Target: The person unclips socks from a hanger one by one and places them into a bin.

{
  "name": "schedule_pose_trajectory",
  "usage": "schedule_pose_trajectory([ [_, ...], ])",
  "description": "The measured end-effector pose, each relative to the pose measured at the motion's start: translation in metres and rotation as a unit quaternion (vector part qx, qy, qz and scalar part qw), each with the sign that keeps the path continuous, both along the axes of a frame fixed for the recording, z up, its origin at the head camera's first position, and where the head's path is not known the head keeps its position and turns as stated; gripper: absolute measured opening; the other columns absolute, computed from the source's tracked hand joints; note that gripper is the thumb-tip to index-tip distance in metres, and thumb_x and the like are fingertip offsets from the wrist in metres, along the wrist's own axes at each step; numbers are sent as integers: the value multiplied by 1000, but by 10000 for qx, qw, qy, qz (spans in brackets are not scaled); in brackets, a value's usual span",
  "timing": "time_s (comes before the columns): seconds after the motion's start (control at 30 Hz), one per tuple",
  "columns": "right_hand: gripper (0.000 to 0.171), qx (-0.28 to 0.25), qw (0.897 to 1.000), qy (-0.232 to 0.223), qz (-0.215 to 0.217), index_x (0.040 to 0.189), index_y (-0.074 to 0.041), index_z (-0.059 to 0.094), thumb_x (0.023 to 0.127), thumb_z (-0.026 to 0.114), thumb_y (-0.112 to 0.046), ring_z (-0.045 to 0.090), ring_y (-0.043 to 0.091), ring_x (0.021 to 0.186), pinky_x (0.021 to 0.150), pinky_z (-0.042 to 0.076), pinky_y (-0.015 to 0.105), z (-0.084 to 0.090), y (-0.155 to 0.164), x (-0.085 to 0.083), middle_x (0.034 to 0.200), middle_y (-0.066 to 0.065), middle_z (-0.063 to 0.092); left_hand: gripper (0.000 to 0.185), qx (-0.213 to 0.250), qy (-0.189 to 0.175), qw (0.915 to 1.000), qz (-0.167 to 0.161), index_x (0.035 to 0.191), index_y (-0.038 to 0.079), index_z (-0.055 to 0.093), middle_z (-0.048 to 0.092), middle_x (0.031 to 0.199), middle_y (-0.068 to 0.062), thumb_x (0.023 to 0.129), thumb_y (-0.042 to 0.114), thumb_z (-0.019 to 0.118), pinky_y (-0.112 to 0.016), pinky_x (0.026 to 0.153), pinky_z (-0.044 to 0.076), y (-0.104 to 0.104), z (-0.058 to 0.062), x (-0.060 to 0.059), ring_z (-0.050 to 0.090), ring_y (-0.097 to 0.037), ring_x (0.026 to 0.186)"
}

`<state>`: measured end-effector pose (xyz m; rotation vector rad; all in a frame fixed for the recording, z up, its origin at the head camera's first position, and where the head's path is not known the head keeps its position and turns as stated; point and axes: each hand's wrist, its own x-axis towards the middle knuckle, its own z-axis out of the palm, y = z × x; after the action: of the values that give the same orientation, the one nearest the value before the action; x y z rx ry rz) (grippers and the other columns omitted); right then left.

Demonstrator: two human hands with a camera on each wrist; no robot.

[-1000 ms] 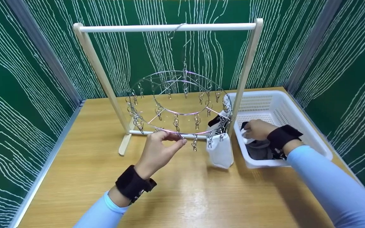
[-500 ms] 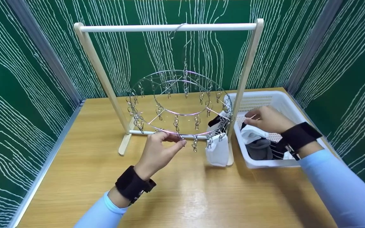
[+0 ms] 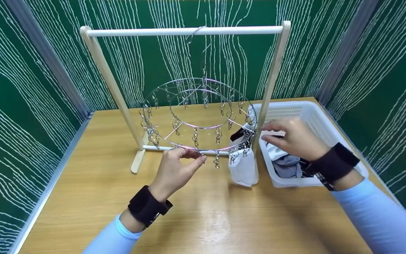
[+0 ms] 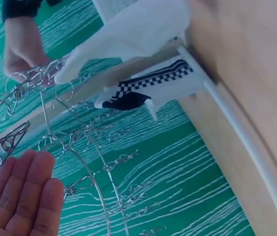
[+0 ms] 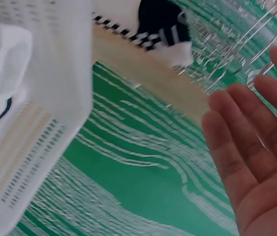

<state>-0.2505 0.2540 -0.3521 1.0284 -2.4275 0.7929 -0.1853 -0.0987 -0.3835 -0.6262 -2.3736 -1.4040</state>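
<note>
Clip ring (image 3: pixel 197 116) — near rim pinched, left hand (image 3: pixel 174 171) | right hand (image 3: pixel 294 139) over basket (image 3: pixel 330 130)

White sock (image 3: pixel 244 169) with black checkered cuff; white basket (image 3: pixel 315 120); green wall (image 3: pixel 19 88), white wavy lines; grey cloth (image 3: pixel 287 168), perhaps sock.

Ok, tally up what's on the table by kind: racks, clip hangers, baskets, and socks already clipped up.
Wooden rack: 1
Round clip hanger: 1
White basket: 1
Socks clipped to the hanger: 2, a white sock and a black checkered sock
Total: 5
</note>
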Motion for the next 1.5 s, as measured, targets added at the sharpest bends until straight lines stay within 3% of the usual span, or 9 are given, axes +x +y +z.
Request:
schedule_pose_trajectory([
  [0.17,29,180,9951,949,206,112,5,80,84,86,10,80,37,98,87,66,52,3,-15,8,106,20,82,10,-118,93,9999,73,99,6,82,84,94,-7,95,15,84,-43,90,64,0,1,1,79,-23,91],
  [0.3,29,437,9910,1245,239,113,3,80,85,86,9,79,38,102,90,66,52,4,-23,11,110,20,81,11,-261,253,9992,135,99,5,82,84,95,-8,95,15,84,-42,88,65,-1,1,2,80,-22,91],
  [0.67,25,678,9890,1242,425,116,3,80,92,81,8,75,41,110,95,64,53,-1,-30,9,118,23,78,10,-698,656,9954,12,95,4,80,83,92,-8,94,13,84,-41,85,66,-3,5,9,80,-22,87],
  [0.9,19,679,9888,1239,473,111,3,79,92,79,8,74,37,108,94,64,51,-3,-32,8,112,19,78,15,-1194,919,9886,-22,94,4,79,82,91,-8,97,19,83,-41,85,67,-7,15,15,79,-24,89],
  [1.0,17,664,9888,1238,497,110,3,79,93,79,8,73,36,107,94,64,50,-3,-35,8,112,19,77,21,-1432,1208,9822,93,93,4,78,82,90,-9,98,24,82,-39,78,66,-9,20,17,77,-23,82],
  [1.1,17,649,9885,1265,510,108,3,78,93,79,8,72,35,107,92,64,49,-3,-37,8,111,18,77,24,-1726,1871,9663,373,94,4,77,80,85,-7,97,27,83,-33,63,60,-10,24,19,70,-18,70],
  [1.27,15,692,9869,1361,514,107,1,78,94,79,7,72,32,103,89,65,45,-2,-40,10,109,15,76,28,-2198,3158,9178,976,85,9,72,69,71,1,91,31,88,-27,49,49,-9,30,22,60,-14,57],
  [1.37,13,720,9860,1406,530,107,0,79,95,79,5,71,30,101,87,65,43,-1,-41,12,107,13,76,29,-2376,3758,8884,1145,82,9,70,67,69,1,89,29,90,-29,54,52,-5,33,21,62,-17,59],
  [1.5,13,703,9846,1507,543,106,-2,79,94,80,4,71,28,97,84,64,42,0,-44,14,104,11,77,27,-2706,4258,8559,1137,91,5,73,73,84,-6,90,27,89,-35,73,63,4,36,20,71,-25,76],
])
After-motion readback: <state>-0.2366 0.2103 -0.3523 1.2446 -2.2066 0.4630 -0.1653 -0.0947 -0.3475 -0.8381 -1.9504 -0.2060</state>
